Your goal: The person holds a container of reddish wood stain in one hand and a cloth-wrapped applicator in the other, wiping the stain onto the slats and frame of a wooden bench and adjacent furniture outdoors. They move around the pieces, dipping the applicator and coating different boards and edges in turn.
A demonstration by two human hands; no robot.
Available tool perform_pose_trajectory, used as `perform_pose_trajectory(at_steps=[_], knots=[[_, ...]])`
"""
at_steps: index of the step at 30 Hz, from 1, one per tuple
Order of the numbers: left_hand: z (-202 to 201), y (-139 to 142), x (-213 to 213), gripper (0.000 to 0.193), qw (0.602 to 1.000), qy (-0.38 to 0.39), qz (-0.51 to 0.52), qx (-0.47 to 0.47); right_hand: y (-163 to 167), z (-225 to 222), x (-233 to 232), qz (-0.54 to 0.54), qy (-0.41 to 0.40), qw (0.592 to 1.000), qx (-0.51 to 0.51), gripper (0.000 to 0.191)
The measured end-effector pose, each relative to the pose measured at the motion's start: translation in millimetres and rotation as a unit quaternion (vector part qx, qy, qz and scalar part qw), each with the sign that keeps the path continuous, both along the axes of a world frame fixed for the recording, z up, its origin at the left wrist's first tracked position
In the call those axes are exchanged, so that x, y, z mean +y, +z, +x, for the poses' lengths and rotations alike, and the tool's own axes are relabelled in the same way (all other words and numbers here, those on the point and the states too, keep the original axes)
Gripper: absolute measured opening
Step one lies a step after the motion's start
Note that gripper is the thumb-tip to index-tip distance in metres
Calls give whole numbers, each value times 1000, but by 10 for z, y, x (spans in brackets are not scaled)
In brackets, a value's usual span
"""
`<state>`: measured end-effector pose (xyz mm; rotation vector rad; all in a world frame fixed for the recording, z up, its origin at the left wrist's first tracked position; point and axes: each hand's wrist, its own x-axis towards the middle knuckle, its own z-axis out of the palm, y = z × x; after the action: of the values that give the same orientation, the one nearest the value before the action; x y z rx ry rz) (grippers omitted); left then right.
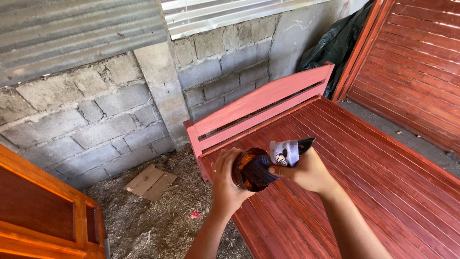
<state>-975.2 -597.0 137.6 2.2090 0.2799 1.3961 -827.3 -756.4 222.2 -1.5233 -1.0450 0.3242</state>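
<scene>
Amber-brown glass bottle [250, 169] gripped in the left hand [225, 180], tipped over so that the long axis runs from about eight o'clock up towards two o'clock, mouth end at the upper right. Left fingers curled round the bottle's fat body from the eight o'clock side, thumb over the top; closed firmly on the glass. Right hand [309, 171] at three o'clock of the bottle, fingers pressed together on a bunched white cloth [283, 152], held tight against the bottle's mouth end. Dark, flat piece poking out past the cloth at about one o'clock; hard to tell what. Both hands touching the bottle-and-cloth pair, the right nearer the neck, the left bearing the weight. Contents of the bottle not readable.

Below and to the right, at four o'clock of the hands, red-brown slatted bed frame [364, 168], glossy, slats running lengthwise, with a paler pink-red headboard [261, 103] rising at twelve o'clock. Bottle held in the air above the frame's near corner, not resting on it.

Around: rough grey block wall [96, 120] at ten o'clock under corrugated metal sheeting [76, 33]; flattened cardboard [151, 182] on dirt and wood shavings at nine o'clock; orange wooden panel [43, 216] at seven o'clock; another slatted red panel [417, 67] leaning at two o'clock, black plastic sheet [335, 43] beside it.
</scene>
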Motion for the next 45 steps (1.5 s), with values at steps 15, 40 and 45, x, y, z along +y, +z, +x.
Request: perform_pose_trajectory(at_steps=[15, 40, 45], knots=[[83, -158, -148, 94, 999, -20, -7, 39, 522, -70, 10, -282, 52, 930, -231, 26], [202, -865, 952, 92, 967, -53, -249, 9, -1895, 261, 863, 183, -128, 823, 523, 13], [447, -1265, 1762, 94, 966, -34, -255, 42, -2334, 214, 1563, 144, -184, 813, 533, 26]])
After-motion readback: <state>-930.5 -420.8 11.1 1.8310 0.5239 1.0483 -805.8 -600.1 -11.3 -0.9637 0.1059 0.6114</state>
